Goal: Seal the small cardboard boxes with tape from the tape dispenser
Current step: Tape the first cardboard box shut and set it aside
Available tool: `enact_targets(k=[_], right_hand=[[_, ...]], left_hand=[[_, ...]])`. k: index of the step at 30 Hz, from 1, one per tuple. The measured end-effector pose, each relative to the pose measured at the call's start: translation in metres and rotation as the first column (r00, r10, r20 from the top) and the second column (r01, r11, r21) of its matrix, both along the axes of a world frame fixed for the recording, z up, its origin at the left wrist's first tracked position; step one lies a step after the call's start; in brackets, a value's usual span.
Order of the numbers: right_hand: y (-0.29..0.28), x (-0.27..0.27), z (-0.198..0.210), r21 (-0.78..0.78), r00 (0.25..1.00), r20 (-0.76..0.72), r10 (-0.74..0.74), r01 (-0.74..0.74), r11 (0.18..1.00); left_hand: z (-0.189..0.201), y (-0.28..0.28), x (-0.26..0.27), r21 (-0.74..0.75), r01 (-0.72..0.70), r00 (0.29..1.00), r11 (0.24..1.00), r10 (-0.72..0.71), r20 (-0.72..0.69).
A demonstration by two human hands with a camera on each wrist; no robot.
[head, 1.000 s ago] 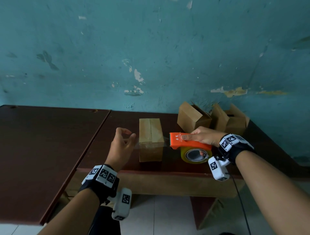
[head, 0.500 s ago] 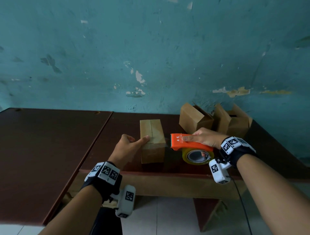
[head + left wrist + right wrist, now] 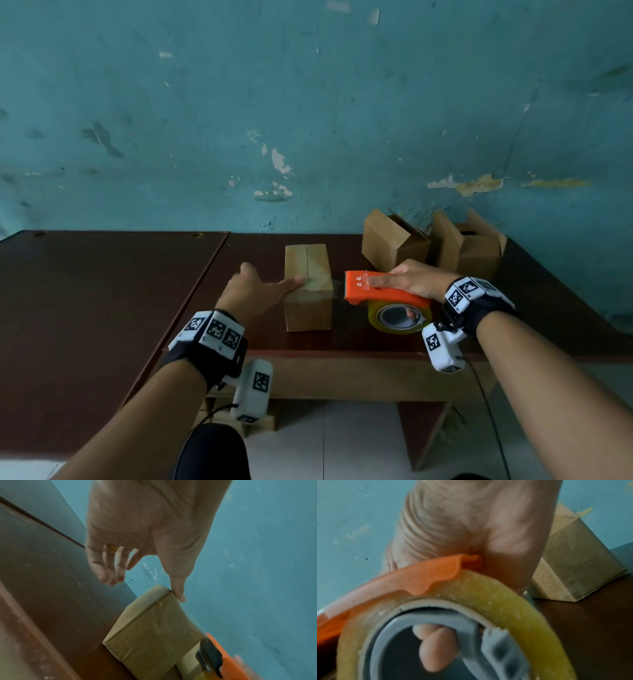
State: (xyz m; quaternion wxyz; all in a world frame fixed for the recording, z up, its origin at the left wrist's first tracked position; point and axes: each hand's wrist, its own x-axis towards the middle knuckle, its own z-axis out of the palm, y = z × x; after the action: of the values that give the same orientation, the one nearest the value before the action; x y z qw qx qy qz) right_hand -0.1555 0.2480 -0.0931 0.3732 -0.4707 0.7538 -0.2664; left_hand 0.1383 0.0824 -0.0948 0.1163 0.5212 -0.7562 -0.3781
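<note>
I see the closed cardboard box (image 3: 308, 284) standing on the dark tabletop (image 3: 342, 339), near its front edge. My left hand (image 3: 255, 293) lies open, fingers straight, thumb tip pressing the box's top left edge. My right hand (image 3: 411, 279) grips the orange tape dispenser (image 3: 373, 291) just right of the box, fingers curled through the yellow tape roll (image 3: 397, 318). Two open boxes (image 3: 390, 243) sit behind, against the teal wall (image 3: 308, 120)

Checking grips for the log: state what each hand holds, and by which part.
Right hand grips the tape dispenser: palm over its orange top, fingertips inside the roll's core. Left hand holds nothing; its thumb presses the box top.
</note>
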Motion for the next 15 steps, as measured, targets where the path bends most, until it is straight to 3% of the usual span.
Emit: enact_targets(k=[2, 4, 6, 8, 15], right_hand=[[0.000, 0.000, 0.000, -0.003, 1.000, -0.001, -0.001, 0.001, 1.000], [-0.001, 0.000, -0.001, -0.009, 1.000, -0.003, -0.008, 0.008, 1.000], [0.000, -0.001, -0.002, -0.016, 1.000, 0.011, -0.016, 0.016, 1.000], [0.002, -0.003, -0.003, -0.014, 1.000, 0.022, -0.019, 0.019, 1.000], [0.001, -0.006, -0.005, -0.029, 0.999, 0.020, -0.025, 0.026, 0.999]], left_hand=[[0.001, 0.008, -0.005, -0.312, 0.054, 0.997, 0.948, -0.069, -0.040], [0.004, 0.019, -0.010, -0.519, 0.185, 0.972, 0.834, -0.232, -0.027], [0.005, 0.029, -0.017, -0.651, 0.326, 0.906, 0.685, -0.423, 0.008], [0.006, 0.039, -0.023, -0.702, 0.400, 0.851, 0.589, -0.523, 0.046], [0.002, 0.051, -0.045, -0.689, 0.331, 0.929, 0.645, -0.349, 0.121]])
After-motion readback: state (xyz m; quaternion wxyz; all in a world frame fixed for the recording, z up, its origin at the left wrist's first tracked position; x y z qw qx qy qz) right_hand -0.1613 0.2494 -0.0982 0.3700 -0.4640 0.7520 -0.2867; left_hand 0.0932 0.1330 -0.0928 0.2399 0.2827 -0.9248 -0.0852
